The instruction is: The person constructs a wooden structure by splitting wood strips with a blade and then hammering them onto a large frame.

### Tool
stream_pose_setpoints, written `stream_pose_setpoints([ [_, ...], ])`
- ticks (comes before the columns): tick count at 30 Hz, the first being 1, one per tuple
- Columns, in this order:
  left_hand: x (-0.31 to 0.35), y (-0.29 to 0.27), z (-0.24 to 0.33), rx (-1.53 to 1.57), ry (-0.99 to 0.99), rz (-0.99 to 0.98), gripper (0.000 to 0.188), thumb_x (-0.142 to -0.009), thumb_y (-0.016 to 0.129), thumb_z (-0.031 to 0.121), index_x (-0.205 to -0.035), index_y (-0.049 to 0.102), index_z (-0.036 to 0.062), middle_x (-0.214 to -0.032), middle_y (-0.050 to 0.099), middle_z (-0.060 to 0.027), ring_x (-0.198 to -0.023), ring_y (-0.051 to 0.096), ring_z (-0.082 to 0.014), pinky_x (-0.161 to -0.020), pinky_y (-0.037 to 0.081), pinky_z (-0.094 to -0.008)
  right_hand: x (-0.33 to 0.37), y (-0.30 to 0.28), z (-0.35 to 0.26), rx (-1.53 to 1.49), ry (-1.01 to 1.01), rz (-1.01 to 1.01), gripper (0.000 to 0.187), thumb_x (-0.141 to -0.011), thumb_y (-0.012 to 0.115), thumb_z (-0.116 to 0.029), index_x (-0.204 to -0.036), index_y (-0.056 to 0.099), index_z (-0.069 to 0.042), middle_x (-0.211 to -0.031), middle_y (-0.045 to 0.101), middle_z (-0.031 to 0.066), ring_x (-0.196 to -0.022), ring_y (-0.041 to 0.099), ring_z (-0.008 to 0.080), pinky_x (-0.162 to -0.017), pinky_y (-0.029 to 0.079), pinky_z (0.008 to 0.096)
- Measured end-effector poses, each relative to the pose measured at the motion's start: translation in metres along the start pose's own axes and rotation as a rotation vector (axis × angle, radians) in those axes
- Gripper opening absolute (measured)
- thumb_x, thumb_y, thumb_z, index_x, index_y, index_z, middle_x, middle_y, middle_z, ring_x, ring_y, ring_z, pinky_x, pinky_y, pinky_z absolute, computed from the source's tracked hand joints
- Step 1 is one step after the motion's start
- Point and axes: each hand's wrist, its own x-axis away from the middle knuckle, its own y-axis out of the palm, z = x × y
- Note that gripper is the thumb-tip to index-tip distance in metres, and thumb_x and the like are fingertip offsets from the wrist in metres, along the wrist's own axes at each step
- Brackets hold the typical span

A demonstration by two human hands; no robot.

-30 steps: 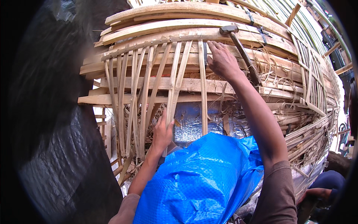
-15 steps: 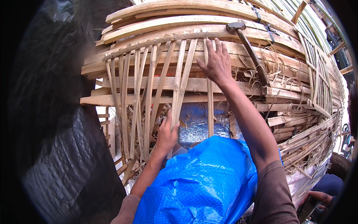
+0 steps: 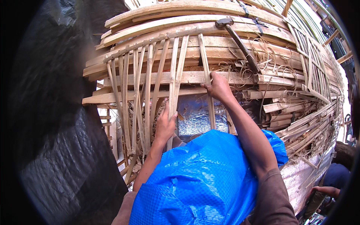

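Bamboo slats (image 3: 173,75), an overlapping pair near the centre of the frame, stand in the grip of my left hand (image 3: 165,125), its thumb along their right edge. Right of centre, my right hand (image 3: 219,88) is closed on a single slat (image 3: 211,114) — thumb and fingers pinching it near its middle — with its upper end just beside the right end of a curved batten (image 3: 150,42). From this batten, other slats (image 3: 147,93) run down the left centre. A hammer (image 3: 243,48) rests on stacked planks (image 3: 187,18), right of the upper centre. Blue tarpaulin (image 3: 210,176) covers the lower centre, below a silver foil sheet (image 3: 195,125); black plastic sheeting (image 3: 56,150) fills the left.
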Motion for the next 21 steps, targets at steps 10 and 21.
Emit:
stream_pose_setpoints([
  [10,0.003,-0.001,-0.006,-0.057,-0.012,-0.014,0.065,-0.098,0.060,0.018,-0.153,0.029,0.0012,-0.117,0.060,-0.0185,-0.061,0.061,-0.0140,-0.050,0.055,-0.0299,0.017,0.013,-0.008,0.022,0.045,-0.049,0.039,-0.084,0.073,-0.018,-0.099,0.049,0.010,-0.081,0.064,0.0330,-0.084,0.064,0.0508,-0.075,0.052,0.0557],
  [21,0.006,0.015,-0.027,-0.121,0.099,0.053,0.064,-0.098,0.060,0.016,-0.152,0.030,0.0003,-0.119,0.059,-0.0211,-0.063,0.062,-0.0145,-0.053,0.057,-0.0303,0.027,0.027,-0.007,-0.023,0.032,-0.079,0.033,-0.090,0.064,-0.015,-0.098,0.044,0.009,-0.077,0.062,0.0360,-0.079,0.061,0.0551,-0.071,0.048,0.0599],
])
